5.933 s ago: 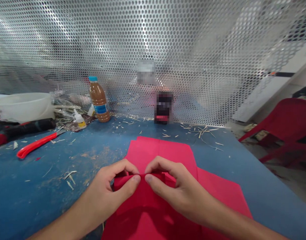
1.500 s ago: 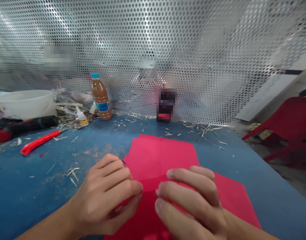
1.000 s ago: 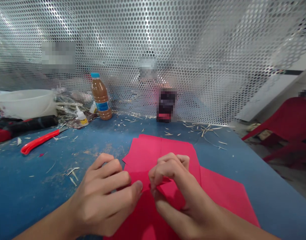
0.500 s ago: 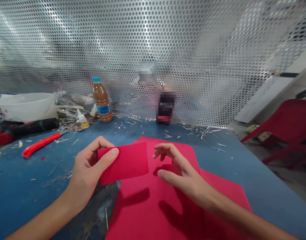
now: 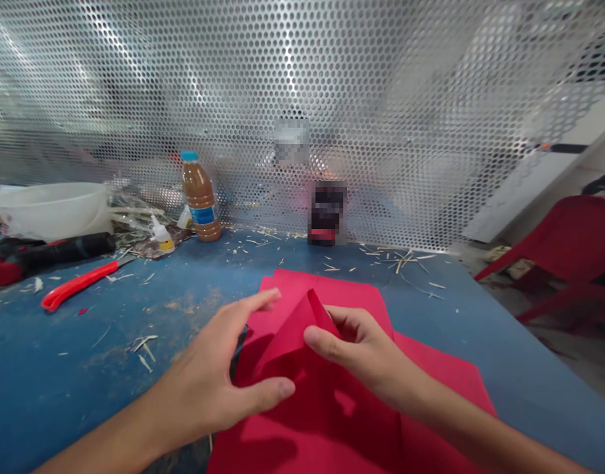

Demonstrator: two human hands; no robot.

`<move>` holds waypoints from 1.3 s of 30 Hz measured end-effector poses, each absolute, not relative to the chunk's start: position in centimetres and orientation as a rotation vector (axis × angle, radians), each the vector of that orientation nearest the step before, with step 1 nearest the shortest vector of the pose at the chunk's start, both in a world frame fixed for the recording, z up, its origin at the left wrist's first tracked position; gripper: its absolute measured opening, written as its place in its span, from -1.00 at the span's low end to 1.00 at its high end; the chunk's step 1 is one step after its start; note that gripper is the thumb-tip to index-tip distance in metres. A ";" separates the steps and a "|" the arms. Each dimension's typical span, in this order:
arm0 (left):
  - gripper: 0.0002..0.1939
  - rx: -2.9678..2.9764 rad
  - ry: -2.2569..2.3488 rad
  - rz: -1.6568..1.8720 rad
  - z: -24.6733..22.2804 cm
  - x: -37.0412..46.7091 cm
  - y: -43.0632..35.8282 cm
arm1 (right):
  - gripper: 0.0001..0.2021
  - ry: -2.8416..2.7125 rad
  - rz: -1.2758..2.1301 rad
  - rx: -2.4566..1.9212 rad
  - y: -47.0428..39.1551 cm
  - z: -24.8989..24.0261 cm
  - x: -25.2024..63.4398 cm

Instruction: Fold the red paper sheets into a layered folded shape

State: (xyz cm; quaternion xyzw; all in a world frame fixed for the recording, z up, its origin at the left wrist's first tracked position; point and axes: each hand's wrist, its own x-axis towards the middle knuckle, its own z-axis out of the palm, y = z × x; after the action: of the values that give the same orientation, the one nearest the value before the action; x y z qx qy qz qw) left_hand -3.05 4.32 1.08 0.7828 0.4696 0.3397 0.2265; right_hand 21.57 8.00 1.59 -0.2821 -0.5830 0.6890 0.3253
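Note:
Between the thumb and fingers of my right hand (image 5: 356,339) is a small piece of red paper (image 5: 295,329), tilted and bent up to a pointed top. My left hand (image 5: 233,362) is open just left of it, thumb and fingers spread apart; whether it touches the paper I cannot tell. Beneath both hands lie larger red paper sheets (image 5: 351,428), overlapping on the blue table and partly in shadow.
On the left are a knife with a red handle (image 5: 85,283), a black and red tool (image 5: 60,253), a white basin (image 5: 55,210), a small glue bottle (image 5: 162,235) and a brown-filled bottle (image 5: 199,197). A perforated metal panel (image 5: 223,79) stands behind; a red chair (image 5: 569,250) is at right.
The small red paper has passed from my left hand to my right and now tilts up. My left hand has let go and opened; my right fingers have closed on the paper.

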 end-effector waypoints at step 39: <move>-0.42 2.916 1.168 0.207 0.6 -3.6 5.8 | -0.56 -2.687 0.039 -0.909 11.9 0.0 25.0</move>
State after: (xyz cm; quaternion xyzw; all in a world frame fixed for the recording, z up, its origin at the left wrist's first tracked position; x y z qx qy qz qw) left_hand -3.61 5.78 0.62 0.9263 0.3709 0.0658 -0.0034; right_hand 24.98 11.89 0.03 -0.3167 -0.9362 0.0135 0.1518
